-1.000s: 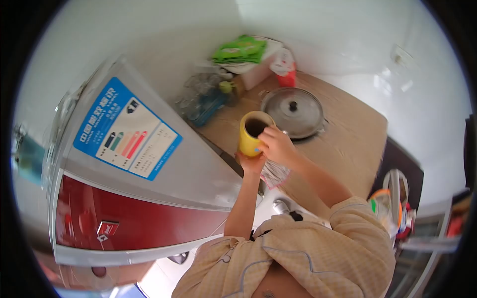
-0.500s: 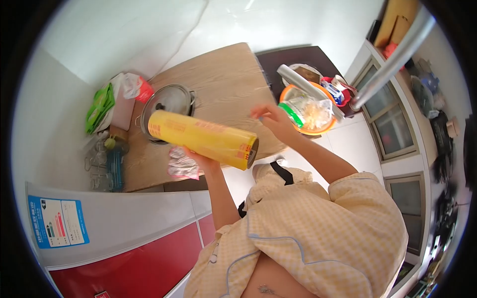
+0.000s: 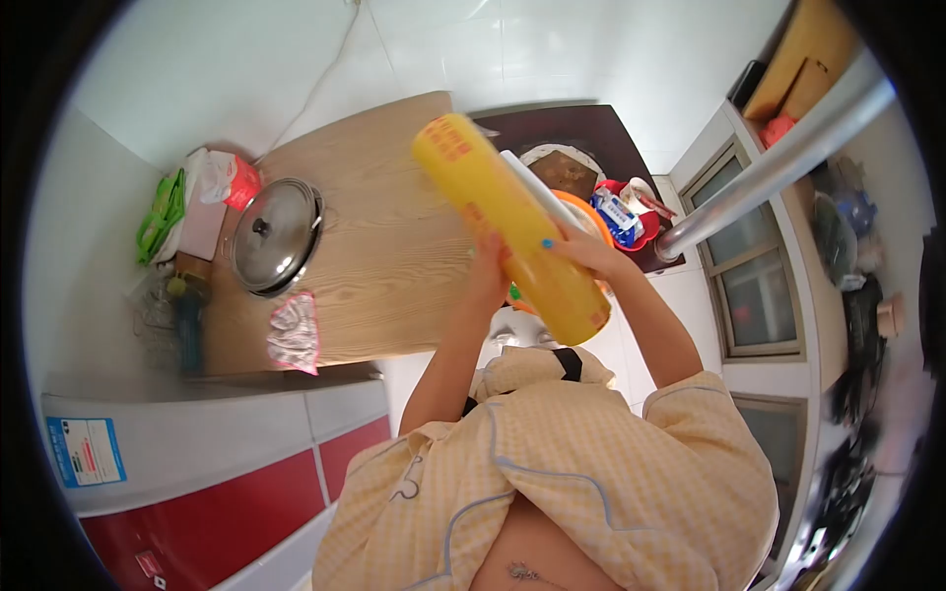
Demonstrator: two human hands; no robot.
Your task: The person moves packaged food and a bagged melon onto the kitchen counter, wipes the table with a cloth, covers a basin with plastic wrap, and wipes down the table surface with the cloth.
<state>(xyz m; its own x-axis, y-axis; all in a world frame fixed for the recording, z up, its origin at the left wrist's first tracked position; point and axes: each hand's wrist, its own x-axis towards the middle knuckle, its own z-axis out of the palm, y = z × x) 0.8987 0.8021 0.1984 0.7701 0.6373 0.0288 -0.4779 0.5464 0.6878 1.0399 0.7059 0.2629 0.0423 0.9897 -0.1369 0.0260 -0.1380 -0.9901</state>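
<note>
A large yellow roll of cling film (image 3: 512, 231) is held up in front of me, tilted, its upper end toward the wooden table. My left hand (image 3: 488, 264) grips it from the left side, with part of the fingers hidden behind the roll. From the right, my right hand (image 3: 583, 251) is wrapped on its lower half; a blue-painted thumbnail shows on the film. Behind the roll, an orange basket (image 3: 597, 219) is mostly covered, with a pale tube (image 3: 552, 193) lying across it.
On the wooden table (image 3: 374, 217) are a lidded pan (image 3: 276, 236), a crumpled pink-edged cloth (image 3: 294, 333) and bags (image 3: 229, 179) by the wall. A dark table (image 3: 503, 148) holds a red basket (image 3: 631, 222). A metal pole (image 3: 778, 153) slants at right; a red-fronted fridge (image 3: 217, 473) stands lower left.
The roll has moved right and swung to a steeper tilt. My right hand, free before, has closed on it. My view has shifted, so the pan and cloth sit farther left.
</note>
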